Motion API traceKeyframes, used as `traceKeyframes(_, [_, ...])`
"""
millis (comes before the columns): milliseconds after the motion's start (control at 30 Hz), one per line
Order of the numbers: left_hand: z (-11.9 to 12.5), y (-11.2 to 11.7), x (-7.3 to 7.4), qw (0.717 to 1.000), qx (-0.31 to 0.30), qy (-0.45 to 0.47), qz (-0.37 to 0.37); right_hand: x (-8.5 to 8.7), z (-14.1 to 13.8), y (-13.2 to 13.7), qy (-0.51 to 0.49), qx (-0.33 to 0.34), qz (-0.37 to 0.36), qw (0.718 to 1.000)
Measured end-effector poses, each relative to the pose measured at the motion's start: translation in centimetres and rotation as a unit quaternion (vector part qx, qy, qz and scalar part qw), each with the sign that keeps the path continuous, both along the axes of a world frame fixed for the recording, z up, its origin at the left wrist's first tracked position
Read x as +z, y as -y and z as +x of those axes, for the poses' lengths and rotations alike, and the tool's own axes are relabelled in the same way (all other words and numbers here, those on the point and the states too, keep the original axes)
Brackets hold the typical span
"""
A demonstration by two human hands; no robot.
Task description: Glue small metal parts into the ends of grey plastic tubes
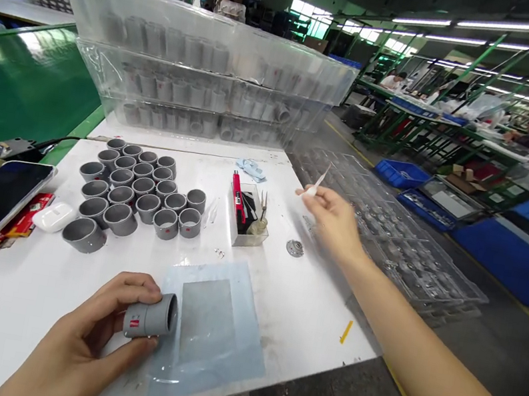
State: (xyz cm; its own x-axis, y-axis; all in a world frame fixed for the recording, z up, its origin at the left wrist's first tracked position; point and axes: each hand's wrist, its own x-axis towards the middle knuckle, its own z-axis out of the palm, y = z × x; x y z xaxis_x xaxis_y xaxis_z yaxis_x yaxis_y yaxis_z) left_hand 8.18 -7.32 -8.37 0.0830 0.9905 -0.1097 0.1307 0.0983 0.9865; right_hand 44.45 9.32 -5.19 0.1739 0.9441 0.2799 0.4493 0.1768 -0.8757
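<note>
Gripping a grey plastic pipe sleeve (146, 317) with a red mark between the fingers and thumb of the left hand (72, 342), turned on its side with its open mouth facing right, over the left edge of a pale blue mat (247, 330) at the near edge of the white tabletop (306, 313). Pinching a small pointed white tube (314, 186) in the fingertips of the right hand (336, 223), above the tabletop's right edge, near a round metal disc (294, 248). Accompanied by upright grey sleeves (121, 220) clustered toward the tabletop's left edge, and by a clear open box (248, 240) holding a red-handled cutter (238, 199) and tweezers (263, 206).
</note>
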Motion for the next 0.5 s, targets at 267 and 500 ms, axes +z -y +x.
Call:
traceKeyframes(267, [-0.2,-0.1,0.2,0.999,0.017,-0.036,-0.022,-2.4,0.7,0.8,0.109,0.032,-0.05,0.992])
traceKeyframes(500, [0.3,-0.1,1.6,0.996,0.039,-0.005,-0.079,1.2,1.4,5.7,0.292,0.036,-0.08,0.952])
